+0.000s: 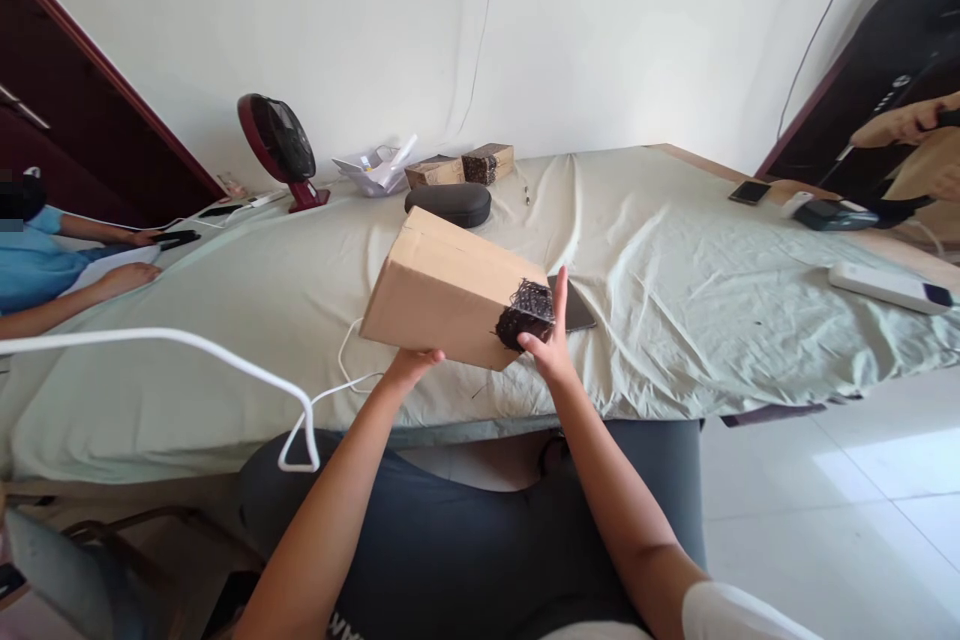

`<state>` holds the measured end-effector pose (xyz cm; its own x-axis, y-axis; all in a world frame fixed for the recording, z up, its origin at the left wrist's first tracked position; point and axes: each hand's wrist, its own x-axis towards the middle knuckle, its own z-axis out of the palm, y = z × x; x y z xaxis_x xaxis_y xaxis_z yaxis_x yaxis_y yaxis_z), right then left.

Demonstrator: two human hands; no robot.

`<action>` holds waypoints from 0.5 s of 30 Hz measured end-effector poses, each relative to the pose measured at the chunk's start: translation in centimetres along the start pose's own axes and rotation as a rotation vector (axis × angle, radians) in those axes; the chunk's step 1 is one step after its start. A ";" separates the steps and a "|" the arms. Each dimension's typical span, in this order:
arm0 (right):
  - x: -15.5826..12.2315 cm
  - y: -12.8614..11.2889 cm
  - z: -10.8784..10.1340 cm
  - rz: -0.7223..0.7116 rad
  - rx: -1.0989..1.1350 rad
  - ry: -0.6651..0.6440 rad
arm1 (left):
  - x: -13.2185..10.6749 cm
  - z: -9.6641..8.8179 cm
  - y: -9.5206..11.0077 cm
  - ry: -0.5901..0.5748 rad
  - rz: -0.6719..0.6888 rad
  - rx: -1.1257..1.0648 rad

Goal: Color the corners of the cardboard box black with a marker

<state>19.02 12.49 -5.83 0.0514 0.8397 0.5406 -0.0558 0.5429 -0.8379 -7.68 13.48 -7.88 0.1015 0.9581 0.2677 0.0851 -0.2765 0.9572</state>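
A plain brown cardboard box (pixel 442 295) is held tilted above the cloth-covered table, between my two hands. My left hand (pixel 412 366) grips its lower edge near the left end, with the thumb on the front face and the other fingers hidden beneath. Around the right end closes my right hand (pixel 551 340), one finger pointing up and the thumb against the box. A black, tangled-looking patch (pixel 525 313) covers that corner beside the right thumb; its material is unclear. Partly hidden behind the right hand, a dark flat tablet-like object (pixel 577 308) lies on the cloth.
Behind the box are a black zip case (pixel 448 205), small cartons (pixel 487 163), a plastic basket (pixel 375 170) and a red fan (pixel 289 150). A white cable (pixel 187 338) crosses at left. A power bank-like white device (pixel 889 286) lies right. Other people sit at both sides.
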 end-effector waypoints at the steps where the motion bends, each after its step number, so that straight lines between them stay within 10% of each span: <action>1: 0.2 0.2 -0.5 -0.006 0.011 0.037 | 0.2 -0.4 0.2 0.029 0.027 -0.027; 15: 1.2 -1.1 -3.5 0.079 0.028 0.004 | 0.6 -2.0 1.8 0.009 0.177 -0.086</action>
<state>22.67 12.83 -4.55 0.0493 0.8799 0.4727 -0.0880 0.4752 -0.8754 -9.43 13.64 -5.74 0.0983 0.8960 0.4331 -0.0185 -0.4335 0.9010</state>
